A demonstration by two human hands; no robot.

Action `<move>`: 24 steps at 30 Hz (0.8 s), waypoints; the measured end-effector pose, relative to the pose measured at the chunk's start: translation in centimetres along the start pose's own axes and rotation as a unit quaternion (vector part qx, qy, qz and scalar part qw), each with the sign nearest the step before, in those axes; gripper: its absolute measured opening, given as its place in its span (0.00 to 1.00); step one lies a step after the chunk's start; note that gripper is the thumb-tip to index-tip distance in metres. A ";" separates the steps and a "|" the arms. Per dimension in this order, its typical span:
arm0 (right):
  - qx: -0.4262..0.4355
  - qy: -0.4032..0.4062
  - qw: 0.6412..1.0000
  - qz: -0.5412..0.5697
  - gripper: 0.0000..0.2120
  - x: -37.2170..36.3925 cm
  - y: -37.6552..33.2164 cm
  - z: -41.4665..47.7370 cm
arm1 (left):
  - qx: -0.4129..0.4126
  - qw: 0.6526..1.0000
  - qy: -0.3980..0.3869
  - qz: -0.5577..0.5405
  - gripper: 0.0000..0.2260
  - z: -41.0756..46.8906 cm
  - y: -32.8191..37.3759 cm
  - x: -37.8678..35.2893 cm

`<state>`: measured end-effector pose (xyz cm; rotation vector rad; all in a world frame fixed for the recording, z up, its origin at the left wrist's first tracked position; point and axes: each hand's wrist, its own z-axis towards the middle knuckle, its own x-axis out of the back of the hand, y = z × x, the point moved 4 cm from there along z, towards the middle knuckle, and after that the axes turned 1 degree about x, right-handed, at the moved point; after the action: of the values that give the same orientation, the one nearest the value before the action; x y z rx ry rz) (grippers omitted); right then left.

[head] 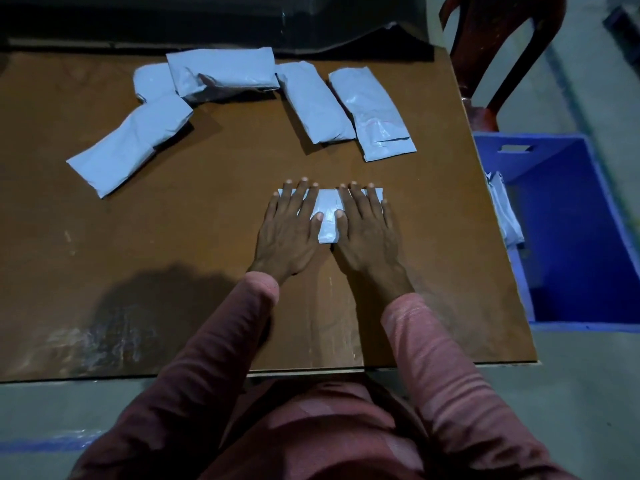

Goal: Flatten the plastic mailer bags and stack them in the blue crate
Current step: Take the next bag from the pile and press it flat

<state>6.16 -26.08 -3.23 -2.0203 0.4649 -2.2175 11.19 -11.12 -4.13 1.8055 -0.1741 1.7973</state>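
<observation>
Pink sleeves [214, 341] are stretched over the worktop [156, 244]; beyond its right edge the blue crate [502, 157] is set, flattened bags [505, 209] inside. Five puffy bags [311, 102] are strewn by the far edge. One bag [327, 216] mid-worktop is pressed under left hand [287, 230] and right hand [367, 233], grip apart, fingers straight. Released early, it could spring back; bare room is left rightward.

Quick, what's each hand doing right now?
Left hand: open, fingers straight, pressing flat on the pale grey plastic mailer bag.
Right hand: open, fingers straight, pressing the same bag.
</observation>
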 end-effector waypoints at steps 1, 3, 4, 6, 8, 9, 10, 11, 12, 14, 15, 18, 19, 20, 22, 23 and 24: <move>-0.001 0.006 1.000 -0.003 0.27 -0.1 0.0 0.0 | -0.001 1.000 0.002 0.002 0.26 0.0 0.0 -0.1; -0.005 0.016 1.000 -0.016 0.26 -0.3 0.0 -0.2 | -0.003 1.000 0.004 0.008 0.25 -0.1 0.1 -0.3; -0.005 0.020 1.000 -0.024 0.26 -0.4 -0.1 -0.2 | -0.004 1.000 0.007 0.013 0.25 -0.1 0.1 -0.3; -0.006 0.021 0.999 -0.029 0.26 -0.5 -0.1 -0.2 | -0.006 1.000 0.005 0.013 0.25 -0.1 0.2 -0.1; -0.006 0.014 0.999 -0.031 0.26 -0.3 -0.1 -0.2 | -0.005 1.000 0.001 0.013 0.26 -0.1 0.2 -0.1; -0.002 0.008 0.999 -0.038 0.27 -0.2 -0.1 -0.1 | -0.005 1.000 -0.001 0.018 0.26 -0.1 0.1 0.0; 0.004 0.003 0.999 -0.043 0.27 0.1 -0.1 -0.2 | -0.007 1.000 0.000 0.023 0.27 -0.2 0.1 0.1; 0.010 0.003 0.999 -0.044 0.28 0.3 -0.2 -0.5 | -0.009 1.000 0.004 0.026 0.27 -0.5 0.1 0.2; 0.011 0.006 0.999 -0.035 0.28 0.4 -0.5 -1.2 | -0.011 1.000 0.011 0.023 0.28 -1.1 0.3 0.3; -0.002 0.013 1.000 0.008 0.28 0.1 -1.7 -3.1 | -0.016 1.000 0.022 0.012 0.28 -2.7 1.2 0.2; -0.003 0.012 1.000 0.025 0.28 -0.4 -2.2 -4.0 | -0.022 1.000 0.017 0.008 0.28 -3.4 1.7 0.0; 0.014 0.005 0.999 0.035 0.28 -1.6 -2.5 -4.9 | -0.037 0.999 0.001 -0.003 0.27 -4.7 2.1 -0.9; 0.014 0.002 0.999 0.041 0.28 -1.8 -2.3 -4.7 | -0.038 0.999 0.000 -0.010 0.27 -4.6 2.0 -1.0; 0.013 -0.002 0.999 0.049 0.28 -1.9 -2.1 -4.5 | -0.041 0.999 -0.002 -0.017 0.27 -4.5 1.8 -1.0; 0.009 -0.005 0.998 0.057 0.29 -2.0 -2.1 -4.5 | -0.045 0.999 -0.001 -0.020 0.26 -4.6 1.7 -1.2; 0.010 -0.003 0.998 0.059 0.29 -2.1 -2.2 -4.4 | -0.045 0.999 0.000 -0.018 0.26 -4.5 1.7 -1.3; 0.010 -0.006 0.998 0.062 0.29 -2.0 -2.3 -4.4 | -0.041 0.999 -0.005 -0.020 0.26 -4.4 1.8 -1.2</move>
<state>2.37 -22.69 -4.77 -1.9365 0.5507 -2.1288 6.40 -10.84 -5.02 1.7479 -0.2107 1.7291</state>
